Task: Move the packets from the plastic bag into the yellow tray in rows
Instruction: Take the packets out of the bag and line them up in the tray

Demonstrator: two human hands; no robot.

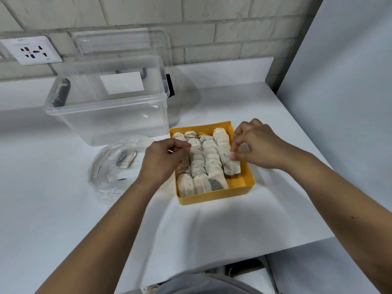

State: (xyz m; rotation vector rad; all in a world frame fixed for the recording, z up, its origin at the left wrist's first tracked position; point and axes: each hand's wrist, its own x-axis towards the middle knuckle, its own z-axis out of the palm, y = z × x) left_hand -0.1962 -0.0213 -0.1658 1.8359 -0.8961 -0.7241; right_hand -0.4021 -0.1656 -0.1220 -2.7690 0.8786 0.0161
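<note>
The yellow tray (244, 183) sits mid-table with several pale tea-bag packets (209, 162) standing in rows inside it. My left hand (163, 160) hovers over the tray's left row, fingers pinched on a packet there. My right hand (256, 145) is at the tray's right side, thumb and fingers pinching a packet (230, 160) of the rightmost row. The clear plastic bag (106, 172) lies left of the tray with a couple of packets (126, 159) still inside.
A clear plastic storage box (106, 115) stands behind the bag, its lid (127, 43) leaning on the brick wall. A wall socket (31, 50) is at the far left. The white table's edge runs along the right, next to a grey panel.
</note>
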